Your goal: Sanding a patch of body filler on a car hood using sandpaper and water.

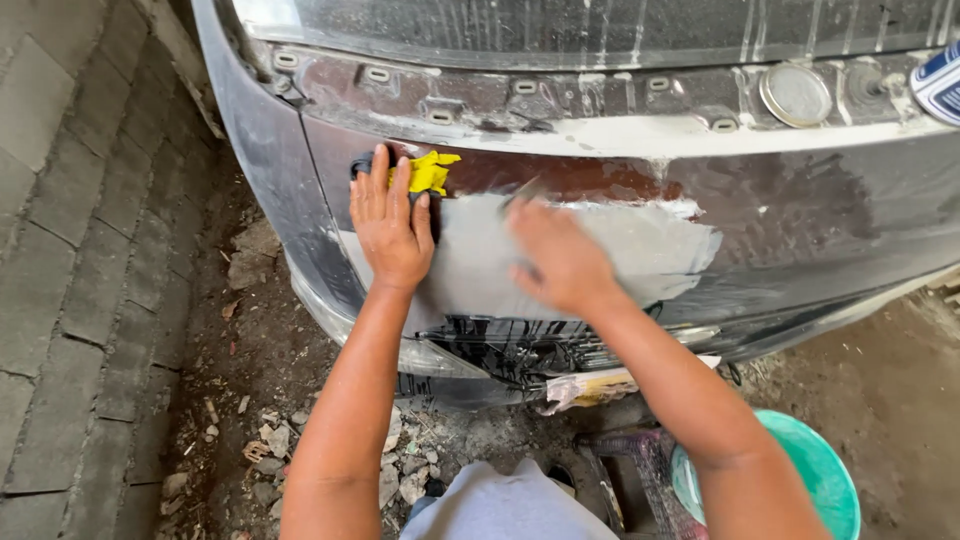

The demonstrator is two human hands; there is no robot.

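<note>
Fingers of left hand (388, 225) lie flat, pressing yellow cloth (430, 172) against car panel (800, 220).

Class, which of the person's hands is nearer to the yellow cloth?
Left. The left hand lies on the yellow cloth, fingertips touching it. The right hand, blurred, is off to its right on the grey filler patch.

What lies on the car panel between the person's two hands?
In the head view, only bare grey filler patch lies between the left hand and the blurred right hand.
</note>
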